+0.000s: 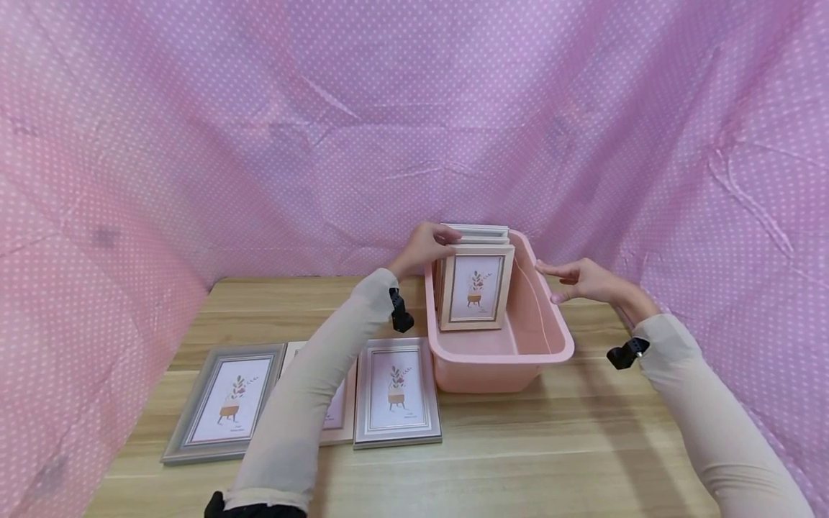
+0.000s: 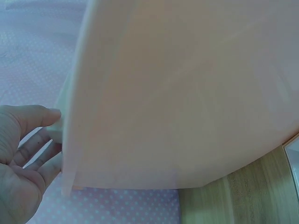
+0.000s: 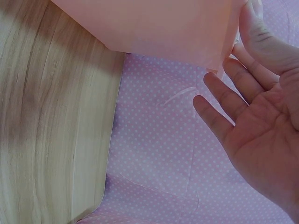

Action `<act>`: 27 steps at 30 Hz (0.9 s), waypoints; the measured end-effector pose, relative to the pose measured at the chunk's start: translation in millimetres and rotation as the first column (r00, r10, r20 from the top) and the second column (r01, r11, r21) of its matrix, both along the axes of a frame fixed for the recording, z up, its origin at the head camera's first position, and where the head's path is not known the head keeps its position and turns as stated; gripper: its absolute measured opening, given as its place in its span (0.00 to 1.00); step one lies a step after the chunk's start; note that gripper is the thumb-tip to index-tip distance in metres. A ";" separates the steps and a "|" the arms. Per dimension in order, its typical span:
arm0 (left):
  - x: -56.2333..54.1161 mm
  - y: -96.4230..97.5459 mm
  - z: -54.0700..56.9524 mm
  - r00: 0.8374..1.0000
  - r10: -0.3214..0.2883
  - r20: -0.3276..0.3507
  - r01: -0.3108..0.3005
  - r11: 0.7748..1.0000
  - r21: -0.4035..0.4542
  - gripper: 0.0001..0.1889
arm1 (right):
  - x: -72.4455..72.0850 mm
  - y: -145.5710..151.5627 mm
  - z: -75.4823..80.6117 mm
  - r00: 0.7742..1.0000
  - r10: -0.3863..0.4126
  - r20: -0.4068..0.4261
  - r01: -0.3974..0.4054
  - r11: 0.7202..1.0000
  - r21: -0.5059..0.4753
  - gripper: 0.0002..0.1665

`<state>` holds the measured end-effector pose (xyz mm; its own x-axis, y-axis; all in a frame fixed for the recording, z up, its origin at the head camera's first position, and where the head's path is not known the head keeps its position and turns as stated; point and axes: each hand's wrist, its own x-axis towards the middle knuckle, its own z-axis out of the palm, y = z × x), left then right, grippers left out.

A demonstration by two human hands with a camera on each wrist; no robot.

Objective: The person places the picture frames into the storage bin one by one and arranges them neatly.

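A pink plastic tub (image 1: 501, 358) stands on the table, with several picture frames upright near its far end. The front one is a cream picture frame (image 1: 476, 288) showing a potted-plant print. My left hand (image 1: 424, 247) grips the top left corner of the cream frame; in the left wrist view, the thumb and fingers of the left hand (image 2: 23, 154) sit either side of a pale corner, partly behind the tub wall. My right hand (image 1: 583, 280) is at the tub's right rim, its fingertips touching or very near it. Its fingers spread fairly straight in the right wrist view.
Left of the tub lie a grey picture frame (image 1: 227, 403), a silver picture frame (image 1: 397, 392) and, between them, a pale pink one (image 1: 346, 424) partly hidden by my left sleeve. A pink dotted cloth (image 1: 388, 129) hangs behind the wooden table (image 1: 518, 460).
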<state>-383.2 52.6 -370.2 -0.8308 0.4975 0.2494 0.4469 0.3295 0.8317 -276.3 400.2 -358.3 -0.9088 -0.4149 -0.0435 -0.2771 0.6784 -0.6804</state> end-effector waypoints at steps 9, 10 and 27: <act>0.2 -5.8 3.8 0.999 -0.002 0.041 -0.001 0.997 0.072 0.16 | 2.0 -0.7 2.3 1.000 -0.006 -0.004 0.006 1.000 0.012 0.43; 0.5 -6.1 4.0 0.999 -0.002 0.045 -0.002 0.997 0.075 0.16 | 2.0 -0.5 2.1 1.000 -0.006 -0.004 0.007 1.000 0.012 0.43; 5.0 -12.5 2.0 1.000 -0.013 0.017 0.011 0.995 0.097 0.16 | 1.7 -0.8 2.2 1.000 0.007 -0.020 -0.007 1.000 0.004 0.43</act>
<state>-378.3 40.1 -368.3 -0.8296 0.4817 0.2825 0.4354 0.2413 0.8673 -274.7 399.4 -356.1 -0.9067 -0.4209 -0.0268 -0.2953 0.6790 -0.6721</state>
